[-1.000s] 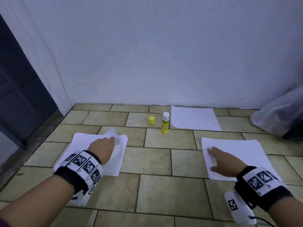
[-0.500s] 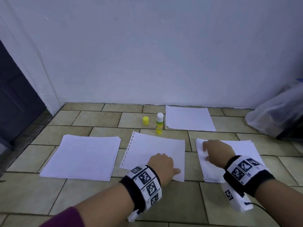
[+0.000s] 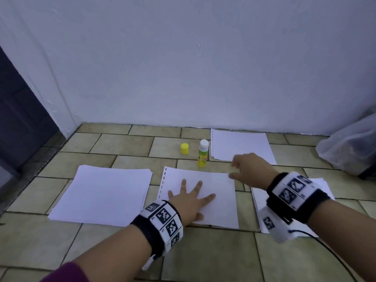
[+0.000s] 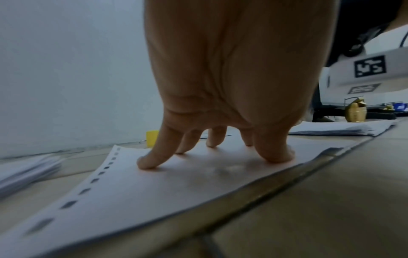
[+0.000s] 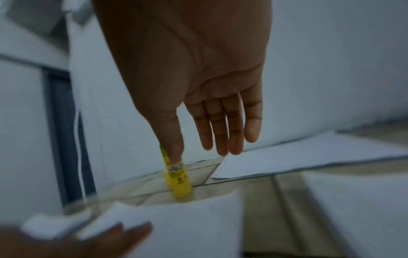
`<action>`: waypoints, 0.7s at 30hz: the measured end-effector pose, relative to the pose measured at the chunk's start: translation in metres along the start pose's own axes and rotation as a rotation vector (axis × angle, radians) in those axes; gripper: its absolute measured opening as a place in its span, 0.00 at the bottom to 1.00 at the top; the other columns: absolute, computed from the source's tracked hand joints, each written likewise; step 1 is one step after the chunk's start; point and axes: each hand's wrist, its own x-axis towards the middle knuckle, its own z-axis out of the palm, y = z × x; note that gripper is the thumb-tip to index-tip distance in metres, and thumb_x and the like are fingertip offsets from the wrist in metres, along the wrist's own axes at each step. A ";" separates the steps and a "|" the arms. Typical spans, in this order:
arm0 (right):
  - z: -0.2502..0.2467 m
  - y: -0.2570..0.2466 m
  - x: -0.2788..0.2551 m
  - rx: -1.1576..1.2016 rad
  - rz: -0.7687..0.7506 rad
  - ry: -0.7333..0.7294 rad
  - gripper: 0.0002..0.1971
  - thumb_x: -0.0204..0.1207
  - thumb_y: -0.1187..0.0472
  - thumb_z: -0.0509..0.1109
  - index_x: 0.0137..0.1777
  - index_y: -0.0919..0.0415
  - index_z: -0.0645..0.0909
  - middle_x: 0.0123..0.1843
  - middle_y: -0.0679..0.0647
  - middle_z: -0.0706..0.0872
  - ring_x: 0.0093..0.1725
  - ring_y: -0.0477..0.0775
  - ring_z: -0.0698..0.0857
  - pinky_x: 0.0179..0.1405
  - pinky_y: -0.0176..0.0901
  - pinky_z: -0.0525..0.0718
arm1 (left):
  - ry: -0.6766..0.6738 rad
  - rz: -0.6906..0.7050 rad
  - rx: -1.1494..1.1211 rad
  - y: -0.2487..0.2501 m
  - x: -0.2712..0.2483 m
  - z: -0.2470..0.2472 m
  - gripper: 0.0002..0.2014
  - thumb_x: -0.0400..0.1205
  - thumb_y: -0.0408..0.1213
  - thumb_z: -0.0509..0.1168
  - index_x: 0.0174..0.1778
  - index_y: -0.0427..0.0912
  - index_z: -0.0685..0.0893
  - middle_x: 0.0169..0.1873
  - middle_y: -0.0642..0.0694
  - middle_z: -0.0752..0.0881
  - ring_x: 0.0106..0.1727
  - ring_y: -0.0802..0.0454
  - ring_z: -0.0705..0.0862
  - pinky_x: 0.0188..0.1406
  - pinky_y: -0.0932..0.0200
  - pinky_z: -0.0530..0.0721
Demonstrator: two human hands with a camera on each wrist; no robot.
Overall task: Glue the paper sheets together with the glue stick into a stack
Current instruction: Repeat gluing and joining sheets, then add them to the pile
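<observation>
A single perforated sheet (image 3: 213,186) (image 4: 137,188) lies on the floor tiles in the middle. My left hand (image 3: 189,198) (image 4: 212,146) presses flat on it with fingers spread. The yellow glue stick (image 3: 202,153) (image 5: 179,181) stands upright and uncapped just beyond the sheet, its yellow cap (image 3: 184,148) (image 4: 152,137) beside it on the left. My right hand (image 3: 242,169) (image 5: 212,139) hovers open in the air to the right of the glue stick, holding nothing. A stack of sheets (image 3: 105,194) lies at the left, another stack (image 3: 262,208) at the right under my right wrist.
One more perforated sheet (image 3: 242,145) (image 5: 309,157) lies by the white wall. A translucent plastic bag (image 3: 350,145) sits at the far right. A dark door (image 3: 18,110) stands at the left. A cable (image 3: 325,251) trails from my right wristband.
My left hand slid one sheet from the left stack to the middle and now lies spread on it. My right hand lifted off the right stack and moved towards the glue stick.
</observation>
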 end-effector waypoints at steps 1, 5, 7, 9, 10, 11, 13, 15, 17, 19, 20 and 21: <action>-0.001 -0.008 0.010 0.153 0.006 0.007 0.20 0.75 0.50 0.72 0.63 0.59 0.78 0.58 0.54 0.84 0.57 0.54 0.81 0.52 0.42 0.77 | -0.002 -0.002 0.012 -0.001 0.002 0.001 0.34 0.88 0.48 0.54 0.82 0.67 0.39 0.82 0.52 0.30 0.81 0.31 0.31 0.75 0.21 0.49; 0.004 -0.037 0.045 0.570 0.022 0.086 0.27 0.71 0.51 0.78 0.68 0.56 0.76 0.57 0.51 0.81 0.49 0.49 0.78 0.48 0.37 0.71 | 0.001 -0.015 0.038 -0.001 0.007 0.006 0.33 0.88 0.49 0.53 0.81 0.68 0.37 0.82 0.52 0.29 0.81 0.31 0.31 0.74 0.21 0.49; 0.012 -0.043 0.057 0.619 0.021 0.136 0.23 0.73 0.54 0.77 0.66 0.57 0.78 0.57 0.51 0.83 0.48 0.50 0.78 0.47 0.38 0.70 | 0.004 -0.012 0.048 -0.002 0.008 0.008 0.33 0.88 0.50 0.53 0.81 0.68 0.37 0.82 0.52 0.29 0.81 0.31 0.31 0.74 0.21 0.49; 0.018 -0.043 0.062 0.618 0.001 0.148 0.18 0.76 0.56 0.73 0.64 0.60 0.79 0.59 0.54 0.85 0.53 0.55 0.81 0.50 0.42 0.74 | 0.009 -0.009 0.041 -0.003 0.008 0.009 0.33 0.88 0.50 0.53 0.81 0.68 0.37 0.82 0.53 0.29 0.81 0.31 0.31 0.74 0.21 0.49; 0.018 -0.041 0.062 0.620 -0.020 0.138 0.16 0.78 0.57 0.71 0.63 0.61 0.79 0.59 0.56 0.86 0.57 0.57 0.82 0.54 0.44 0.75 | 0.013 -0.006 0.035 -0.003 0.008 0.009 0.33 0.88 0.50 0.53 0.81 0.68 0.38 0.82 0.53 0.29 0.81 0.31 0.31 0.74 0.21 0.49; 0.018 -0.039 0.060 0.634 -0.035 0.130 0.14 0.79 0.57 0.69 0.61 0.62 0.78 0.58 0.58 0.86 0.59 0.58 0.82 0.56 0.45 0.76 | 0.016 -0.003 0.028 -0.004 0.008 0.009 0.33 0.88 0.50 0.53 0.81 0.68 0.38 0.82 0.53 0.29 0.81 0.31 0.30 0.74 0.21 0.48; 0.011 -0.031 0.053 0.674 -0.020 0.103 0.09 0.82 0.56 0.65 0.52 0.63 0.75 0.49 0.56 0.85 0.52 0.59 0.82 0.47 0.41 0.76 | 0.020 -0.004 0.019 -0.004 0.008 0.009 0.33 0.88 0.49 0.53 0.81 0.69 0.38 0.82 0.53 0.29 0.81 0.31 0.30 0.74 0.21 0.48; 0.001 -0.020 0.044 0.642 0.052 0.045 0.11 0.82 0.53 0.64 0.47 0.60 0.69 0.39 0.54 0.81 0.41 0.58 0.79 0.34 0.37 0.73 | 0.028 -0.014 0.020 -0.003 0.006 0.008 0.32 0.88 0.49 0.52 0.81 0.69 0.38 0.82 0.53 0.30 0.81 0.32 0.31 0.75 0.22 0.49; -0.009 -0.005 0.031 0.556 0.108 -0.051 0.14 0.78 0.49 0.70 0.50 0.59 0.73 0.39 0.54 0.81 0.32 0.55 0.82 0.31 0.40 0.78 | 0.042 -0.028 0.028 0.001 0.004 0.006 0.32 0.89 0.49 0.52 0.81 0.68 0.38 0.82 0.52 0.30 0.82 0.32 0.32 0.76 0.23 0.51; -0.018 0.008 0.019 0.469 0.144 -0.102 0.19 0.68 0.51 0.80 0.52 0.58 0.78 0.40 0.51 0.80 0.27 0.51 0.84 0.32 0.41 0.82 | 0.072 -0.040 0.035 0.006 0.003 0.004 0.32 0.88 0.50 0.52 0.82 0.67 0.40 0.83 0.50 0.33 0.82 0.32 0.36 0.75 0.24 0.57; -0.022 0.013 0.015 0.446 0.157 -0.081 0.22 0.64 0.53 0.83 0.53 0.57 0.79 0.40 0.50 0.80 0.26 0.49 0.83 0.31 0.39 0.82 | 0.096 -0.039 0.033 0.006 0.004 0.004 0.32 0.87 0.52 0.53 0.82 0.66 0.42 0.83 0.49 0.37 0.82 0.32 0.40 0.74 0.26 0.62; -0.024 0.016 0.012 0.449 0.167 -0.044 0.24 0.61 0.55 0.85 0.54 0.56 0.78 0.41 0.50 0.80 0.26 0.48 0.81 0.28 0.35 0.81 | 0.124 -0.034 0.029 0.007 0.005 0.003 0.33 0.86 0.53 0.55 0.82 0.65 0.44 0.83 0.48 0.41 0.81 0.32 0.45 0.72 0.28 0.67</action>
